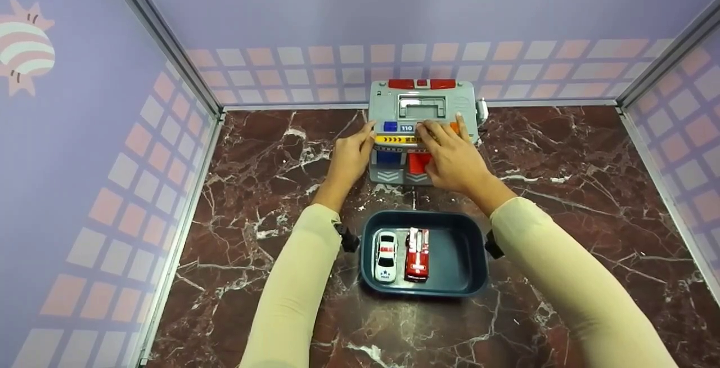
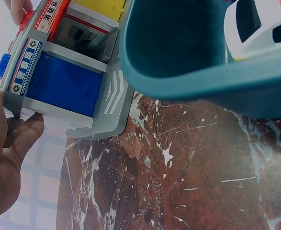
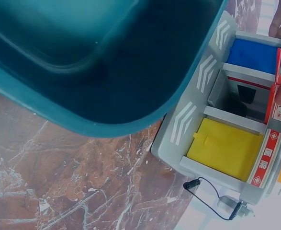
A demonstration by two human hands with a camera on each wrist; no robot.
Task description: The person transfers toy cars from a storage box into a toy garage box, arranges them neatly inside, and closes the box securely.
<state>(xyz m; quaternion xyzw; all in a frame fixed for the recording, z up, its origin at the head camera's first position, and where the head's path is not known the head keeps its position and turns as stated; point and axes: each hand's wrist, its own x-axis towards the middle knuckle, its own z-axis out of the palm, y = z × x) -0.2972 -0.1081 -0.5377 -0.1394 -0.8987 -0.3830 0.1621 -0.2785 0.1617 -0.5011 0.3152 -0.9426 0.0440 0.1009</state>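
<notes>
A grey toy garage (image 1: 388, 101) with blue, red and yellow doors stands against the back wall. My left hand (image 1: 351, 157) rests its fingertips against the garage's left side. My right hand (image 1: 453, 157) lies over the front and top, fingers spread near the 110 plate (image 1: 407, 128). In the right wrist view, a fingertip of it is right at the raised red door (image 3: 274, 96), above the middle bay (image 3: 241, 98). The blue door (image 2: 63, 84) and yellow door (image 3: 226, 148) are down. The right hand covers part of the garage in the head view.
A dark teal bin (image 1: 455, 289) sits in front of the garage, between the forearms. Inside lie a white police car (image 1: 386, 269) and a red fire truck (image 1: 417, 258). A small handset on a cord (image 3: 208, 195) hangs at the garage's right side. Purple patterned walls (image 1: 349, 13) enclose the marbled table.
</notes>
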